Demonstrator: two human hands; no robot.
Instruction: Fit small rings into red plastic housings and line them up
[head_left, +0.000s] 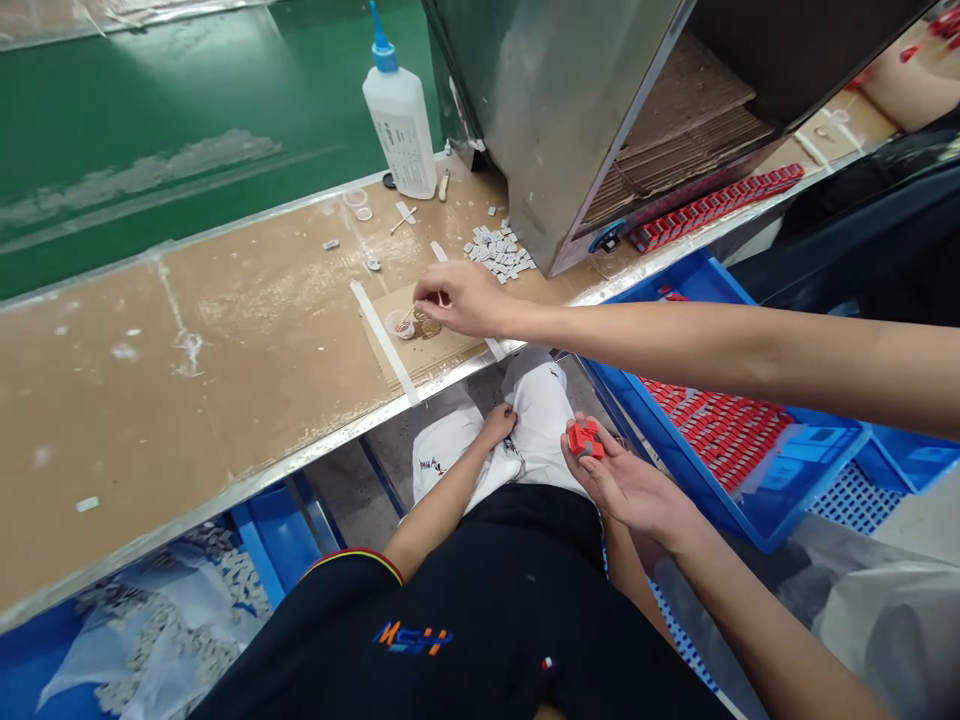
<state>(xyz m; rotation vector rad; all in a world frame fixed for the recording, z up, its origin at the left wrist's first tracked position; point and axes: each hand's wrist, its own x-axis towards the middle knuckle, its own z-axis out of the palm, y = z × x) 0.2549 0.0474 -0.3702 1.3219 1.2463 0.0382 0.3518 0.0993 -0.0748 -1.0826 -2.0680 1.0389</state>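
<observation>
My left hand (498,425) rests on my white shorts (536,415), its fingers curled together; whether anything is in them cannot be seen. My right hand is hidden behind a co-worker's arm, and only part of my forearm shows. The co-worker's open palm (634,495) holds a small red part (585,438) beside my right knee. Above my knees, their other hand (469,298) pinches a thin stick over a small round cup (401,324) on the taped cardboard (435,352).
A white bottle (403,135) with a blue nozzle and a pile of small grey pieces (500,250) are beside a metal housing (555,110). Blue trays (810,500) with red parts stand at the right; bagged grey pieces (176,620) lie at the lower left.
</observation>
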